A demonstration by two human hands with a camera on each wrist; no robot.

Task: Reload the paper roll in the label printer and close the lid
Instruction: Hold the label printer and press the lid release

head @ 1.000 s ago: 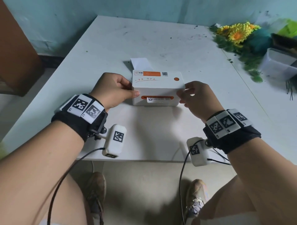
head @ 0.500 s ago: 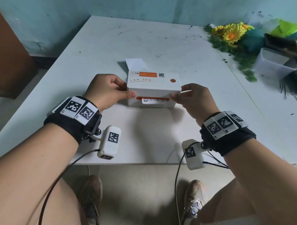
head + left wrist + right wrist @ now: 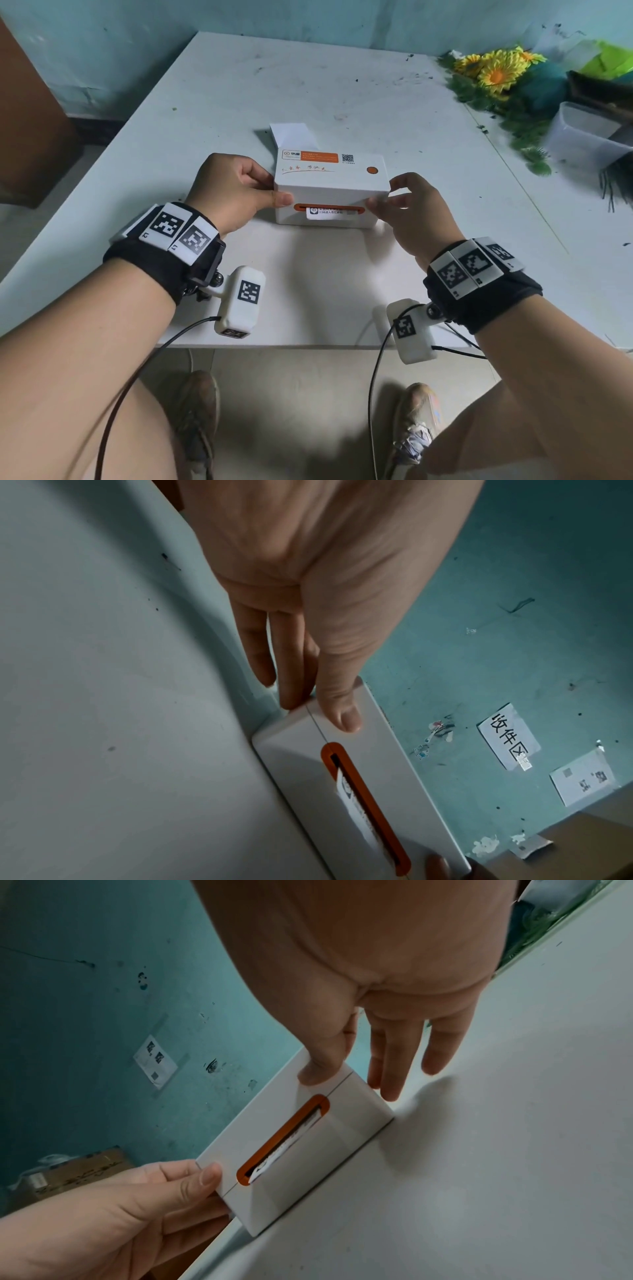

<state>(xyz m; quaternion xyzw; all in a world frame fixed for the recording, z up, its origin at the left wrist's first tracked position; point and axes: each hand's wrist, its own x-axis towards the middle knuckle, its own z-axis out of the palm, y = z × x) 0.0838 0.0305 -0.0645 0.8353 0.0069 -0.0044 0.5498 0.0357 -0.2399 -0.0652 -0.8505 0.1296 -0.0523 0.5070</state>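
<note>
The white label printer [image 3: 329, 178] stands in the middle of the table with its lid down. It has an orange button on top and an orange-rimmed slot in front. A printed label strip [image 3: 329, 211] pokes out of that slot. My left hand [image 3: 260, 192] grips the printer's left end, thumb on the front face just above the lid seam [image 3: 318, 710]. My right hand [image 3: 385, 195] grips the right end in the same way, thumb on the lid's front and fingers down the side [image 3: 349, 1083]. A white sheet of paper [image 3: 291, 137] lies behind the printer.
Artificial sunflowers [image 3: 496, 72] and a clear plastic box [image 3: 589, 137] sit at the back right. A brown cabinet [image 3: 27, 120] stands to the left of the white table [image 3: 205, 120]. A teal wall with stickers runs behind. The table's near edge is just below my wrists.
Both hands keep their hold on the printer's ends. Only the head view has shifted a little; the lid stays down.
</note>
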